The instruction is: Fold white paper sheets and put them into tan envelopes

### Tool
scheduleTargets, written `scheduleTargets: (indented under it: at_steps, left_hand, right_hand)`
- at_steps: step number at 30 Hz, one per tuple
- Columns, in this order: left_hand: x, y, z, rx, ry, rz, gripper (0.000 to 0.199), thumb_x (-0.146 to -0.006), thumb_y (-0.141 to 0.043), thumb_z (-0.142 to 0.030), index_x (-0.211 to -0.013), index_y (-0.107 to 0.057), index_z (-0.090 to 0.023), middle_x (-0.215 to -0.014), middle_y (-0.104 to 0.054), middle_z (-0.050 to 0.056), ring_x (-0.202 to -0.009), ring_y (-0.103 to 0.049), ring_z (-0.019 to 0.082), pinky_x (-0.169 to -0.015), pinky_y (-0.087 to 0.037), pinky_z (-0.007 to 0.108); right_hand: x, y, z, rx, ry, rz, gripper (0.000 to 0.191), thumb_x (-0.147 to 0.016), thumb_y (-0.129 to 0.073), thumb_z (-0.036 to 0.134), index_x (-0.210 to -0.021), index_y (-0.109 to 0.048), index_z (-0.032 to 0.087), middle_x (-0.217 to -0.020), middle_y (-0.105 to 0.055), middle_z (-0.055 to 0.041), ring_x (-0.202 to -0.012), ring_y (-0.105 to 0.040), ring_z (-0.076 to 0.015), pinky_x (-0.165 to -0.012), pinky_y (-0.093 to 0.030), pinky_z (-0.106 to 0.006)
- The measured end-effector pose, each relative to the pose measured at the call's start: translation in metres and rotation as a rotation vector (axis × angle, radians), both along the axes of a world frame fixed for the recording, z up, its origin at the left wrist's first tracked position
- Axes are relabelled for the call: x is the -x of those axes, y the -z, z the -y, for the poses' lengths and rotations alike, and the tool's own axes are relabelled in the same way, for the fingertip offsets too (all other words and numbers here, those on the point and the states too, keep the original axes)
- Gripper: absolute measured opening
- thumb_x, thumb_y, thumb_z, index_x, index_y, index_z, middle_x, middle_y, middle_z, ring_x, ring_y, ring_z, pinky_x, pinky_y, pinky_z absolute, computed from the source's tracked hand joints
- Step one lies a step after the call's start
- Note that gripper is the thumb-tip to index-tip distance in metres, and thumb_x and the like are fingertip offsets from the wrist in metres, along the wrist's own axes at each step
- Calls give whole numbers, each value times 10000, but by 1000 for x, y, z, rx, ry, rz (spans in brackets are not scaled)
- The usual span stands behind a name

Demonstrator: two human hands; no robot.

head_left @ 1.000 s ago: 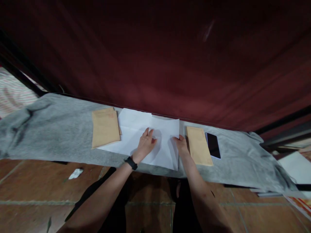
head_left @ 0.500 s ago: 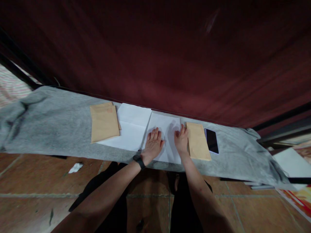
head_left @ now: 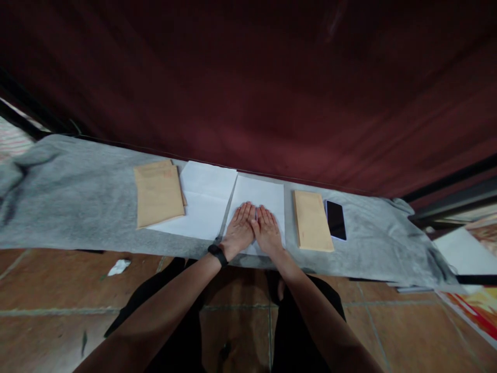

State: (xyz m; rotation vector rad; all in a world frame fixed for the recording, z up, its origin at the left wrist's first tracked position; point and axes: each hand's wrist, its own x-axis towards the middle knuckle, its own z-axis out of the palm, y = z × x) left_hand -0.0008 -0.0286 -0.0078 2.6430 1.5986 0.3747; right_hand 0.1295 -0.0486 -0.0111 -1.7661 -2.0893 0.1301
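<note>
From here I see the left hand and right hand side by side, palms down, fingers pointing forward, thumbs touching or nearly so, both forearms slanting inward to meet there

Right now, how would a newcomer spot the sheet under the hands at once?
Find the long grey cloth below the dark red backdrop. Near its middle, between the left brown packets and the right brown packets, lies a white sheet with the left hand and right hand on it. Unlike the white paper to its left, it has no packet over its edge.
</note>
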Motion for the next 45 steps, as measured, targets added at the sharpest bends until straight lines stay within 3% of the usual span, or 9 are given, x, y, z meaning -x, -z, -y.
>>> scheduleTargets:
  at_steps: [6, 17, 21, 24, 29, 36, 45]
  left_hand:
    - [10, -9, 2, 14, -58, 22, 610, -974, -339, -272, -1526, -339, -12, -1620, -300, 200, -1531, -219, 275, -1246, -225, 447]
    - [31, -10, 11, 21, -139, 25, 665, -976, -383, -328, -1565, -268, -40, -1629, -286, 179, -1540, -188, 270, -1259, -172, 460]
    - [28, -18, 13, -5, -79, 23, 614, -985, -356, -296, -1549, -323, -56, -1638, -283, 151, -1548, -155, 266, -1265, -156, 464]
    - [19, -22, 19, -25, 13, 32, 610, -976, -351, -258, -1557, -311, -78, -1649, -268, 128, -1550, -145, 252, -1266, -164, 457]
    - [6, -14, 37, 33, 129, -3, 660, -923, -362, -168, -1561, -260, -31, -1637, -285, 167, -1544, -176, 230, -1269, -165, 426]
    - [9, -9, 42, 100, 125, -29, 612, -959, -327, -211, -1550, -296, -54, -1642, -276, 158, -1543, -171, 248, -1263, -160, 454]
    - [27, -9, 45, 55, 65, 37, 591, -1003, -354, -320, -1536, -324, -66, -1624, -306, 182, -1533, -214, 254, -1256, -199, 449]
  right_hand:
    - [-19, 5, 12, -79, 34, 111, 628, -1066, -299, 456, -1541, -353, 49, -1591, -367, -180, -1483, -346, -277, -1219, -275, -463]
    - [-43, 7, 24, -86, 67, 91, 668, -1058, -282, 494, -1538, -347, 35, -1589, -354, -225, -1480, -344, -302, -1196, -304, -510]
    - [-41, -3, 27, -61, 84, 48, 658, -1065, -231, 487, -1548, -338, 54, -1597, -347, -211, -1498, -312, -294, -1211, -277, -521]
    - [-31, -13, 32, -10, -10, -18, 628, -1072, -163, 454, -1573, -293, 100, -1629, -305, -156, -1527, -250, -249, -1236, -244, -493]
    - [-8, -13, 43, 87, -118, -100, 603, -1072, -183, 425, -1585, -266, 120, -1634, -304, -133, -1525, -256, -214, -1244, -254, -461]
    - [-13, -4, 50, 70, -106, 35, 640, -1063, -231, 470, -1561, -320, 77, -1629, -299, -156, -1521, -267, -247, -1255, -204, -461]
    - [-28, -1, 56, -10, -36, 113, 638, -1052, -339, 466, -1567, -307, 92, -1613, -325, -176, -1500, -317, -276, -1214, -287, -482]
